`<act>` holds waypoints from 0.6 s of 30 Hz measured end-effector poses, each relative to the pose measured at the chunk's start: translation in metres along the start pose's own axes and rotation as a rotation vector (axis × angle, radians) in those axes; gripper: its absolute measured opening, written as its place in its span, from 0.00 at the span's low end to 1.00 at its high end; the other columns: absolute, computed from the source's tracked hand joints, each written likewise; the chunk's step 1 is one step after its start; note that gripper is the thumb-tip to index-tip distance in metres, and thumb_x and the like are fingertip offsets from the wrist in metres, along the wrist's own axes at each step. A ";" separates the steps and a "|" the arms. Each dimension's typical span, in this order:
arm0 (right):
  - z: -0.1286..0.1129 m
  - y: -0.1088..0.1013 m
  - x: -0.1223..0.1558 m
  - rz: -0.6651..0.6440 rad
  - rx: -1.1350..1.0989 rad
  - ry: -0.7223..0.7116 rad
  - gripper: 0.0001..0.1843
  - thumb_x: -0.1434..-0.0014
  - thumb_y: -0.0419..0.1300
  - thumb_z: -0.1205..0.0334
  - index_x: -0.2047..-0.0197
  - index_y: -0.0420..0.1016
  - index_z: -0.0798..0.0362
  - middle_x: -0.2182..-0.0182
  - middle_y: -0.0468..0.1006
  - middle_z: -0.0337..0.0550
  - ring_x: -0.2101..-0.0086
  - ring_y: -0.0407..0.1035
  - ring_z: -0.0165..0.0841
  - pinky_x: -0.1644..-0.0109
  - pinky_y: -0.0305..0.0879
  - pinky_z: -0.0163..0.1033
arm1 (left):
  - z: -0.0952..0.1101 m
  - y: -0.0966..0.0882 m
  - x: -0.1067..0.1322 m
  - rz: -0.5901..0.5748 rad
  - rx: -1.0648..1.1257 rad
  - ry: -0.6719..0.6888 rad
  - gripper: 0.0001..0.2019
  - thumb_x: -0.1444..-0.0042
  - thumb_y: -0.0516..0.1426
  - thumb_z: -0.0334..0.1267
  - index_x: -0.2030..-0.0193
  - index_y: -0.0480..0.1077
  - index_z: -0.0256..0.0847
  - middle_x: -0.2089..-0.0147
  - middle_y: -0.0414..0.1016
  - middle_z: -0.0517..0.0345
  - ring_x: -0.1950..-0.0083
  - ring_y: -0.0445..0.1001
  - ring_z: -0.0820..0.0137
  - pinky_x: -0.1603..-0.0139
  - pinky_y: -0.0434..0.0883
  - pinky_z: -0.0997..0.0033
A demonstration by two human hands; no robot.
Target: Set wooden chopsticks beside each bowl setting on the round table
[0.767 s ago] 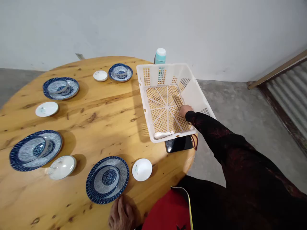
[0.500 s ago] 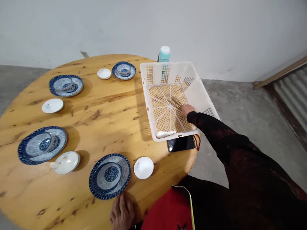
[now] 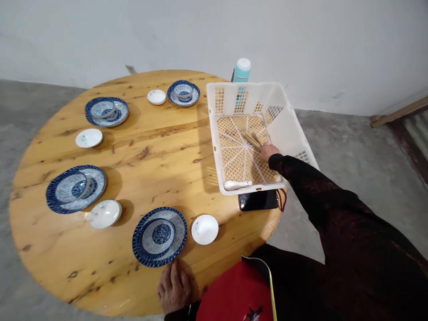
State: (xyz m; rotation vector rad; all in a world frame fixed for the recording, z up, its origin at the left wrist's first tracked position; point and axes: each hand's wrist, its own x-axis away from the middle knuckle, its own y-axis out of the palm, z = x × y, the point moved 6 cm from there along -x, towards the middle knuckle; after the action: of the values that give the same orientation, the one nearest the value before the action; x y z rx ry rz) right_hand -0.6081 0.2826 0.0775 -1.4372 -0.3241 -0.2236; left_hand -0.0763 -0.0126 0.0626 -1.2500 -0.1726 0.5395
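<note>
The right hand [image 3: 268, 152] reaches down inside a white plastic basket [image 3: 287, 127], its fingers closed around a bundle of thin chopsticks [image 3: 253, 141]. The fingertips are hidden, so I cannot tell how they meet. The chopsticks fan out slightly from the fist, their free ends pointing toward the basket's far left corner, above the latticed floor; whether they touch it I cannot tell. A white spoon [image 3: 236, 185] lies along the basket's near edge, its bowl at the near left corner; the small marks on its handle are too tiny to make out.

The basket sits at the right edge of the wooden table [image 3: 167, 165]. A phone [image 3: 258, 200] with a dark screen lies against its near edge, and a teal bottle [image 3: 242, 73] with a white cap stands just beyond its far edge.

The left hand [image 3: 174, 289] rests at the table's near edge, fingers slightly bent and a little spread, just below a blue-patterned plate [image 3: 181, 226] carrying a bowl [image 3: 157, 237]; a white dish [image 3: 204, 229] sits just beside it. Three similar settings follow the table's left and far edges. On the red garment [image 3: 230, 294], a dark motif is too partly shown to identify.
</note>
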 end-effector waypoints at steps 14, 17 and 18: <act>-0.004 0.001 -0.007 0.033 0.008 0.001 0.24 0.41 0.58 0.66 0.44 0.68 0.69 0.48 0.73 0.69 0.47 0.69 0.46 0.47 0.64 0.41 | 0.001 0.000 -0.001 0.003 0.006 0.025 0.26 0.42 0.55 0.44 0.38 0.65 0.41 0.42 0.71 0.38 0.42 0.69 0.50 0.45 0.66 0.48; 0.001 -0.001 -0.008 0.032 -0.010 0.028 0.25 0.42 0.59 0.64 0.44 0.68 0.69 0.49 0.74 0.68 0.48 0.70 0.47 0.48 0.65 0.41 | 0.002 -0.002 -0.002 0.002 0.007 0.018 0.26 0.43 0.55 0.45 0.38 0.65 0.42 0.42 0.71 0.38 0.42 0.69 0.50 0.46 0.66 0.48; 0.002 -0.001 -0.008 0.029 -0.019 0.034 0.25 0.42 0.59 0.64 0.43 0.68 0.70 0.49 0.74 0.68 0.48 0.70 0.47 0.48 0.65 0.41 | 0.001 -0.001 -0.001 0.002 0.007 0.012 0.26 0.43 0.55 0.45 0.38 0.65 0.41 0.42 0.70 0.38 0.42 0.70 0.50 0.45 0.66 0.48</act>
State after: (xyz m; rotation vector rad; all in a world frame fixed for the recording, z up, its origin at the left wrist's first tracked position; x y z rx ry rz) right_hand -0.6161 0.2844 0.0763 -1.4543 -0.2738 -0.2272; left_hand -0.0776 -0.0125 0.0645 -1.2465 -0.1587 0.5338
